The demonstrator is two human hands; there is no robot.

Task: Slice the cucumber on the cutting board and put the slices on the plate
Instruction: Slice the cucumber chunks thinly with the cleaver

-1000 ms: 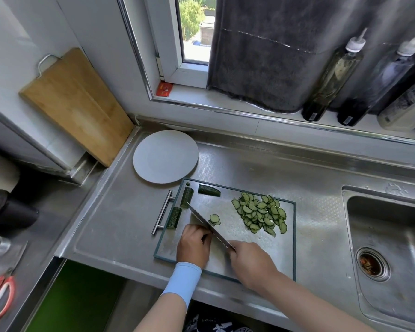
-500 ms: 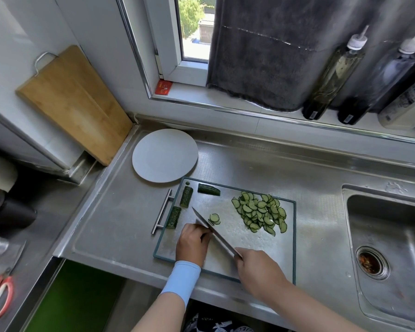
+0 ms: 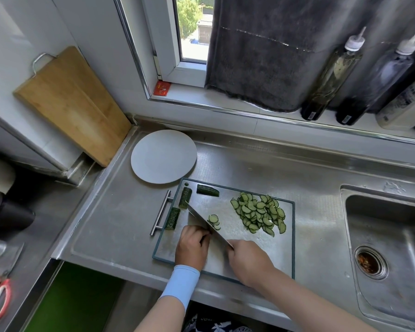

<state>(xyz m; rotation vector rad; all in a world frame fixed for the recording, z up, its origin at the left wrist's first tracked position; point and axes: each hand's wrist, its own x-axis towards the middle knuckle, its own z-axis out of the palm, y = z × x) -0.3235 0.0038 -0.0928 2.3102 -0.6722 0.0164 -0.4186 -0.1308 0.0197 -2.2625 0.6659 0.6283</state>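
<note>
Head view, cutting board [image 3: 283, 259] on tabletop [image 3: 120, 212]: my right hand [image 3: 247, 259] grips the knife [image 3: 206, 224] by its handle, and my left hand [image 3: 192, 245] curls knuckles-to-blade over the cucumber piece being cut, mostly hidden beneath it. Changed since half a second ago: blade slid forward again, and the fresh slices [image 3: 213, 220] beside it now form a small stack, so I judge slicing is advancing. Remaining: three uncut chunks [image 3: 185, 197] at the board's left and far edge; main pile of slices [image 3: 259, 215] on its right; plate [image 3: 163, 156] bare, nothing transferred yet.
</note>
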